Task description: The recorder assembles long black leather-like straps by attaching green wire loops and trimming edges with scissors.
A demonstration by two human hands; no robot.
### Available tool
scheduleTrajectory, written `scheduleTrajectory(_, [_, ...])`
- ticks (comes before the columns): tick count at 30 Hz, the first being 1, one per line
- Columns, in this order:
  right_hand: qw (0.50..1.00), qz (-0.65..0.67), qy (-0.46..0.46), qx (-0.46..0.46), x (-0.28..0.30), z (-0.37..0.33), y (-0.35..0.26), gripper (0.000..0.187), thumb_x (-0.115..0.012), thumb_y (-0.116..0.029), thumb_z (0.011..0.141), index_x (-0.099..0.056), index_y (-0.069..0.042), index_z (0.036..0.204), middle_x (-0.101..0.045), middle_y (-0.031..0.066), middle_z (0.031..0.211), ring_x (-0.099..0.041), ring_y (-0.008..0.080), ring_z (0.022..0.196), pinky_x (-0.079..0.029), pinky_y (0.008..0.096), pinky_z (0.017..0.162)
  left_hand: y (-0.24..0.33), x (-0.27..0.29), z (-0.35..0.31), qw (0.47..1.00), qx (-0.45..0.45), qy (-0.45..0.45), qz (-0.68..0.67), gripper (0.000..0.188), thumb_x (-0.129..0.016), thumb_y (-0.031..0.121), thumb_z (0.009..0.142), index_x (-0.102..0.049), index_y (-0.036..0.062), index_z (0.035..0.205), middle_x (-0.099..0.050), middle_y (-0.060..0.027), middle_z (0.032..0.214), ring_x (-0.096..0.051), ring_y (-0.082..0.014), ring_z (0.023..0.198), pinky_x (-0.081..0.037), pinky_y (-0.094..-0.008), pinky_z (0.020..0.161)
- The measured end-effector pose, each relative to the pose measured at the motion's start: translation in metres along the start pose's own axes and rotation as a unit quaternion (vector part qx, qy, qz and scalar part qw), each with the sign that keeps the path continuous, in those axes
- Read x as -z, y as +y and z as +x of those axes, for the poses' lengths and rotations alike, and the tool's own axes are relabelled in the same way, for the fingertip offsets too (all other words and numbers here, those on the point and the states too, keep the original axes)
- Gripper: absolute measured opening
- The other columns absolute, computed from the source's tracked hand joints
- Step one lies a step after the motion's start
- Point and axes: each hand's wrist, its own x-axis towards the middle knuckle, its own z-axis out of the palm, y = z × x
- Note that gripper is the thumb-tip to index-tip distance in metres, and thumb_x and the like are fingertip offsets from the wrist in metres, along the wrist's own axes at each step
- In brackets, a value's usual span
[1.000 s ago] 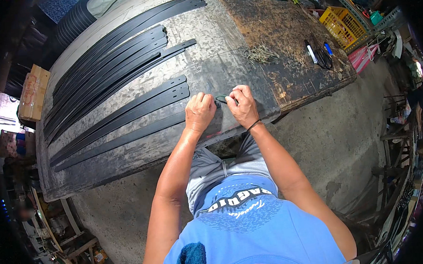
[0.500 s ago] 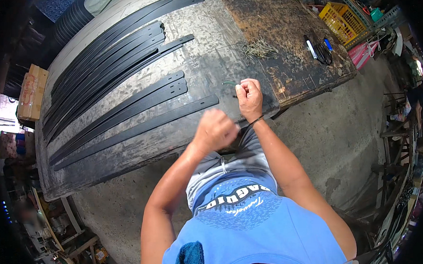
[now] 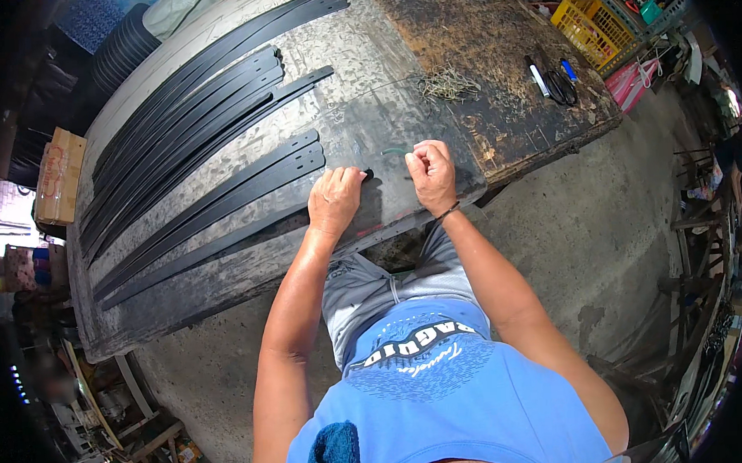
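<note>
My left hand (image 3: 335, 202) is closed over the right end of a flat black strip (image 3: 214, 249), the nearest one on the table; the strip's tip pokes out past the fingers. To the right, my right hand (image 3: 432, 175) is closed in a pinch on a thin green strand (image 3: 394, 151), which sticks out leftward from the fingertips. Just beyond my left hand lie more black strips (image 3: 297, 160) with small holes near their ends. A larger group of similar strips (image 3: 208, 106) spreads farther back on the left.
A heap of thin tan strands (image 3: 450, 84) lies on the table's brown, worn part. Beyond it are a white marker (image 3: 538, 79), a coiled black cord (image 3: 560, 87) and a yellow crate (image 3: 594, 31). A cardboard box (image 3: 60, 175) stands at the table's left end.
My left hand has moved left and away from me onto the end of the nearest black strip and taken hold of it. The right hand stays nearly in place with the green strand.
</note>
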Motion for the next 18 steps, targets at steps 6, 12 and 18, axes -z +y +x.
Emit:
scheduleTrajectory(6, [0.998, -0.026, -0.066, -0.004, -0.002, -0.0014, -0.0065, 0.013, -0.07, -0.012, 0.085, -0.061, -0.002, 0.085, -0.056, 0.0088, 0.102, -0.059, 0.0181, 0.071, -0.05, 0.031, 0.063, 0.0018, 0.0003, 0.0049, 1.0, -0.003, -0.015, 0.018, 0.021, -0.067, 0.029, 0.085, -0.057, 0.0115, 0.083, -0.056, -0.003, 0.073, -0.059, -0.0217, 0.07, -0.049, -0.0349, 0.063])
scheduleTrajectory(12, [0.993, -0.074, -0.074, 0.049, -0.0054, -0.0015, -0.0061, 0.01, -0.069, -0.011, 0.086, -0.063, -0.003, 0.086, -0.055, 0.009, 0.104, -0.057, 0.0129, 0.068, -0.049, 0.0268, 0.061, 0.0035, 0.0055, 0.004, 1.0, 0.001, -0.02, 0.016, 0.02, -0.068, 0.029, 0.085, -0.059, 0.011, 0.087, -0.058, -0.0041, 0.074, -0.06, -0.0228, 0.071, -0.049, -0.0356, 0.062])
scheduleTrajectory(18, [0.994, -0.068, -0.086, 0.011, -0.0039, -0.001, -0.0135, 0.01, -0.07, -0.011, 0.083, -0.065, -0.003, 0.086, -0.056, 0.0114, 0.104, -0.063, 0.0276, 0.082, -0.052, 0.037, 0.071, 0.0042, 0.0073, 0.0042, 1.0, 0.005, -0.021, 0.004, 0.019, -0.068, 0.028, 0.086, -0.062, 0.01, 0.089, -0.061, -0.0056, 0.075, -0.061, -0.0247, 0.071, -0.049, -0.0366, 0.061])
